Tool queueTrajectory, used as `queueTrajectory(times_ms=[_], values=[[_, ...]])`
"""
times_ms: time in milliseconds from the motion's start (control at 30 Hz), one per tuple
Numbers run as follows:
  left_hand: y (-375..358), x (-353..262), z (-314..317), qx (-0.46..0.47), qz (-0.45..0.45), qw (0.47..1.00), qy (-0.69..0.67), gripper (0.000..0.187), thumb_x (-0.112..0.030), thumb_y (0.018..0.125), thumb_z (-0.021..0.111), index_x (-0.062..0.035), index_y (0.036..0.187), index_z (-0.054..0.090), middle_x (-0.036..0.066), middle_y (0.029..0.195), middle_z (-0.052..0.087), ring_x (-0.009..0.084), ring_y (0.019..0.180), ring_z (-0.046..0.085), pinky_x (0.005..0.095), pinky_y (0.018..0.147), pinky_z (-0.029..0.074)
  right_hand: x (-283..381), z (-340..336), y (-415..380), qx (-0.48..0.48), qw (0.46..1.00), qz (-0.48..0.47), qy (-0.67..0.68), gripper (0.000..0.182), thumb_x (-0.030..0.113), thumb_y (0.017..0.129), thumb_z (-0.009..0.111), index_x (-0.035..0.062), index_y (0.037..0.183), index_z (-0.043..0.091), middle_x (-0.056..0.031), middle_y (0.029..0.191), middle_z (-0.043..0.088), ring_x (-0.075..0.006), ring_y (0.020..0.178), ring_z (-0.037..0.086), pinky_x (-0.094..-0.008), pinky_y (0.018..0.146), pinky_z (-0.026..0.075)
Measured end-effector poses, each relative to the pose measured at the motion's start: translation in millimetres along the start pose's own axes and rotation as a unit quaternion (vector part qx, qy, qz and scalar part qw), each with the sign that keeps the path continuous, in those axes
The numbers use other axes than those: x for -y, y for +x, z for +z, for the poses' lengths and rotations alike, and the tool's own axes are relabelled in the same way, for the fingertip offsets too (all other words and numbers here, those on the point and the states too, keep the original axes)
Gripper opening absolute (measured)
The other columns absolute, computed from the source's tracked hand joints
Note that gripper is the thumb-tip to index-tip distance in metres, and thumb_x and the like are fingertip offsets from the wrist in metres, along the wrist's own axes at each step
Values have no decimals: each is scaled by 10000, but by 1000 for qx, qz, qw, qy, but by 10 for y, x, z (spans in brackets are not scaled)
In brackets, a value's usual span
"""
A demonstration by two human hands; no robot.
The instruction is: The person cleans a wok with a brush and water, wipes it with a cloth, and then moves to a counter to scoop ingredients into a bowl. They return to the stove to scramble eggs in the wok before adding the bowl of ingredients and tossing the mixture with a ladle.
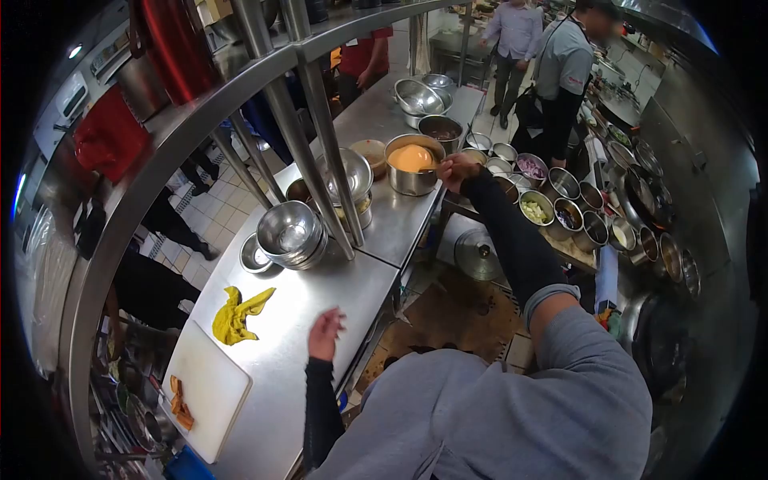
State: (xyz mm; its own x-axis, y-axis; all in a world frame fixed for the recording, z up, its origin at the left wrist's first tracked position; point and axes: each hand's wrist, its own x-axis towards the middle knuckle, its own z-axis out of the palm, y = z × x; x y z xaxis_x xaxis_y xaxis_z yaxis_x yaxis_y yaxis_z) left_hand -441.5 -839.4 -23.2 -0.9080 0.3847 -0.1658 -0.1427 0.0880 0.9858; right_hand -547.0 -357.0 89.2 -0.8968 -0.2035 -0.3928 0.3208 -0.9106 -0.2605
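A: The gray shirt (496, 424) is nearest the camera, at the bottom. Where's the right hand (458, 172)?

B: At the rim of the steel pot (412, 185) with orange contents (409, 157), fingers bunched. I can't tell what they grip.

A: And that pot?

B: Standing on the steel counter (392, 228), just beside a dark-filled pot (453, 146).

A: The left hand (326, 334)?

B: Over the counter's nearer part, fingers loosely curled and slightly spread, nearest the yellow cloth (238, 318). A white board (212, 384) lies beyond it.
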Motion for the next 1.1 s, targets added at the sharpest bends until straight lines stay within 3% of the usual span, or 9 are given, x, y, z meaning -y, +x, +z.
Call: queueTrajectory(times_ms=[200, 300, 400, 467, 633, 700, 833, 967, 1100], values=[[1175, -1649, 85, -154, 348, 915, 133, 544, -252, 827, 618, 8, 1257, 409, 125, 1168, 525, 204, 1081, 485, 312, 935, 366, 94, 21, -427, 57, 997, 49, -6, 113, 100, 822, 390, 52, 720, 398, 7, 596, 446, -74, 492, 446, -199, 431, 391], [1558, -2510, 444, -185, 419, 885, 88, 462, -263, 811, 639, 24, 1142, 494, 117, 1011, 603, 216, 942, 574, 342, 831, 441, 107, 101, -679, 26, 996, 73, -34, 168, 117, 848, 371, 73, 687, 385, 20, 561, 427, -88, 466, 425, -216, 431, 377], [1907, -2780, 621, -183, 240, 952, 51, 346, -275, 797, 648, 27, 951, 579, 112, 810, 641, 234, 757, 619, 351, 710, 471, 209, 58, -840, 12, 992, 73, -106, 167, 137, 862, 394, 80, 705, 396, 22, 563, 433, -86, 463, 422, -217, 435, 375], [2073, -2683, 702, -409, 372, 822, 136, 323, -288, 777, 659, 27, 809, 596, 129, 683, 629, 267, 642, 613, 358, 638, 468, 177, 176, -1070, -20, 978, 42, -203, 157, 148, 868, 423, 84, 727, 403, 28, 589, 431, -64, 460, 422, -201, 416, 360], [2072, -2677, 700, -383, 375, 839, 90, 312, -275, 758, 659, 29, 789, 597, 161, 686, 623, 300, 646, 612, 365, 641, 465, 122, 247, -1274, -123, 818, -152, -541, 92, 134, 879, 467, 47, 889, 441, -3, 612, 432, -85, 438, 442, -241, 359, 365], [2049, -2707, 719, -393, 383, 831, 91, 306, -269, 754, 657, 30, 782, 598, 162, 686, 623, 305, 650, 613, 367, 643, 465, 90, 196, -1265, -153, 759, -172, -609, 368, 115, 871, 495, 21, 1212, 392, -23, 614, 455, -111, 413, 452, -263, 348, 376], [2031, -2725, 723, -403, 360, 832, 127, 285, -246, 741, 652, 33, 777, 607, 180, 703, 628, 313, 678, 624, 366, 650, 468, -171, 5, -1113, -161, 704, -230, -652, 395, 114, 844, 524, 23, 1217, 429, -28, 628, 497, -106, 440, 482, -257, 390, 402], [1986, -2742, 749, -413, 369, 824, 118, 271, -233, 732, 647, 34, 764, 610, 180, 691, 628, 324, 694, 629, 373, 658, 469, -55, -537, -376, -219, 365, -295, -856, 388, 205, 754, 600, -53, 1039, 549, -204, 804, 619, -296, 796, 631, -383, 718, 505], [1921, -2777, 778, -391, 366, 837, 108, 280, -240, 742, 640, 36, 779, 613, 165, 698, 636, 296, 680, 629, 363, 660, 466, 41, -452, 28, -221, 474, -128, -843, 255, 207, 764, 540, -38, 778, 611, -157, 643, 626, -266, 601, 624, -353, 570, 491]])
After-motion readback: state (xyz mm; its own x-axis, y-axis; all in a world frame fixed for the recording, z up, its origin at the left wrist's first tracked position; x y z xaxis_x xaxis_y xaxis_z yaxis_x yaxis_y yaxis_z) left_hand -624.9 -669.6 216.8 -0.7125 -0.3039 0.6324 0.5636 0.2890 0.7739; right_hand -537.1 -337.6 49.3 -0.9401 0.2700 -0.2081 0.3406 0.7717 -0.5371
